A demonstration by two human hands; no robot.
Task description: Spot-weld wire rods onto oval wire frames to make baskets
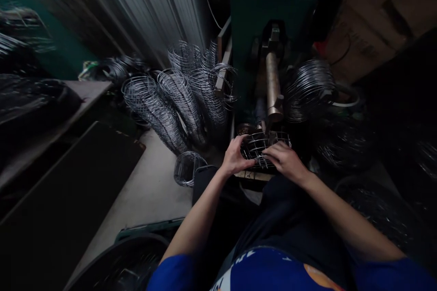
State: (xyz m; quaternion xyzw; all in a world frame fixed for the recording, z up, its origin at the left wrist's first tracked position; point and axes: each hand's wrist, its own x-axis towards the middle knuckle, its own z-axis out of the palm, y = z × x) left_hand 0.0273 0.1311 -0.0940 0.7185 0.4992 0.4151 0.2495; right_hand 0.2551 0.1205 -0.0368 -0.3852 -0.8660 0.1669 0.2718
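Observation:
A wire basket (pixel 256 146) of crossed metal wires sits low in front of the machine, under its metal arm (pixel 273 84). My left hand (pixel 235 157) is curled round the basket's left side, thumb at the near edge and fingers on the far side. At the basket's right part, my right hand (pixel 285 158) has its fingers closed on the wires. The lower electrode tip (pixel 261 126) of the machine shows just behind the wires. Parts of the basket are hidden behind my fingers.
Stacks of wire rings (pixel 153 109) lean left of the machine (pixel 244 22), with one wire cage (pixel 187 168) on the floor. A coil of wire rings (pixel 309 88) hangs at the right. A dark tub (pixel 112 254) stands lower left; cardboard boxes (pixel 372 22) are behind right.

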